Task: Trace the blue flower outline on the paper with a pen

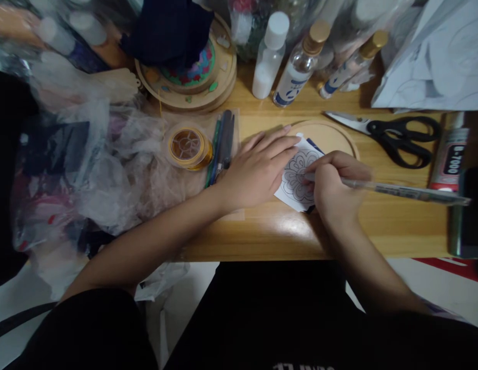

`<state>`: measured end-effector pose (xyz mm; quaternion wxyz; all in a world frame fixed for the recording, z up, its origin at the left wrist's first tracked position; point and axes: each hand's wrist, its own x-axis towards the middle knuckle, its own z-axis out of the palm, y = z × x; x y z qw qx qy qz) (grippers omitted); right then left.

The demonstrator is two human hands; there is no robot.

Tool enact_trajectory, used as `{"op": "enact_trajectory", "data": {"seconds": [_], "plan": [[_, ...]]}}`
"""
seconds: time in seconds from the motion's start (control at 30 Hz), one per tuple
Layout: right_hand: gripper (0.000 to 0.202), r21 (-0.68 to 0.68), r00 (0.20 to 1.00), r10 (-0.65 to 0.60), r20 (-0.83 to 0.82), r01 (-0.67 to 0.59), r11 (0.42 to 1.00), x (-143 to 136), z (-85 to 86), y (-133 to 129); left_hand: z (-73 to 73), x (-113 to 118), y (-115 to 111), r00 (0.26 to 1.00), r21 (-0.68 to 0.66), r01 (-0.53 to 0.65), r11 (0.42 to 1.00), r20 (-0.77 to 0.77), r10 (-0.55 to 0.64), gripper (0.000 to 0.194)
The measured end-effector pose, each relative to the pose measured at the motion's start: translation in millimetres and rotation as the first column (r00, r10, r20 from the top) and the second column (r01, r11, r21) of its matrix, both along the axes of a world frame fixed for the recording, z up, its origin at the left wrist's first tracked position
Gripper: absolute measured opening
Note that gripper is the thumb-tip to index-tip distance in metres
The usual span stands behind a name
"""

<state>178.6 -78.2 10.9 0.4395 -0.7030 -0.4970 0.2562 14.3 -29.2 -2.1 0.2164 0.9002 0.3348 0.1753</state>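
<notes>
My left hand (257,167) lies flat, fingers together, pressing down the left side of a small white paper (296,177) printed with a flower-shaped line pattern. The paper rests partly on a round wooden disc (331,136) on the wooden table. My right hand (333,185) grips a long clear pen (400,191) whose tip touches the paper; the pen's barrel sticks out to the right. A dark blue sheet edge (314,146) shows under the paper.
Black-handled scissors (393,134) and a B-7000 glue tube (450,154) lie at the right. Bottles (296,67) stand behind. Stacked wooden rings with a coloured pattern (192,77), a wire spool (188,146), pens (221,146) and crumpled plastic bags (88,169) fill the left.
</notes>
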Motion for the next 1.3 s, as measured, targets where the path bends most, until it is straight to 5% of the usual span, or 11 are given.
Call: {"op": "enact_trajectory", "data": {"seconds": [0.4, 0.67, 1.3], "plan": [[0.02, 0.01, 1.0, 0.015, -0.025, -0.015, 1.0, -0.2, 1.1, 0.7, 0.8, 0.9, -0.1, 1.0, -0.015, -0.005, 1.0, -0.006, 0.005, 0.045], [0.018, -0.002, 0.979, -0.111, -0.168, 0.113, 0.994, -3.2, 6.3, 6.4, 0.8, 1.1, -0.5, 1.0, -0.007, -0.005, 1.0, 0.001, 0.005, 0.044], [0.019, 0.001, 0.999, -0.015, -0.04, 0.015, 1.0, -1.5, 3.1, 2.3, 0.7, 1.9, 0.1, 1.0, -0.039, -0.01, 0.999, 0.02, 0.011, 0.046]]}}
